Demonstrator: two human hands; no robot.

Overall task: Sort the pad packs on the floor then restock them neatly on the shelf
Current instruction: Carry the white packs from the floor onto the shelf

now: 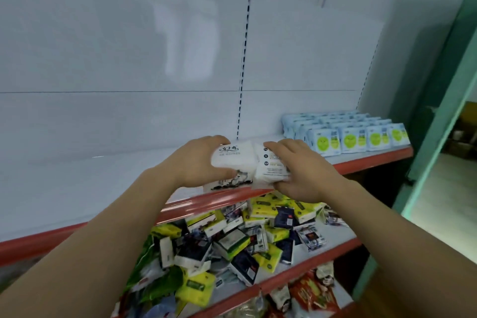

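While hands (254, 165) grip white packs (251, 162) on shelf (77, 188), blue packs (361, 131) right.

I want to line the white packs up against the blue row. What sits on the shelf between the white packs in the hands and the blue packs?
Nothing: the head view shows bare shelf between the white packs and the blue packs.

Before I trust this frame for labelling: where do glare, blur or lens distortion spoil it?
Head view: a pale reflection smears the white back panel; the wide lens bows the red shelf edge; the white packs held by left hand and right hand are soft, print barely readable; the blue packs are slightly blurred.
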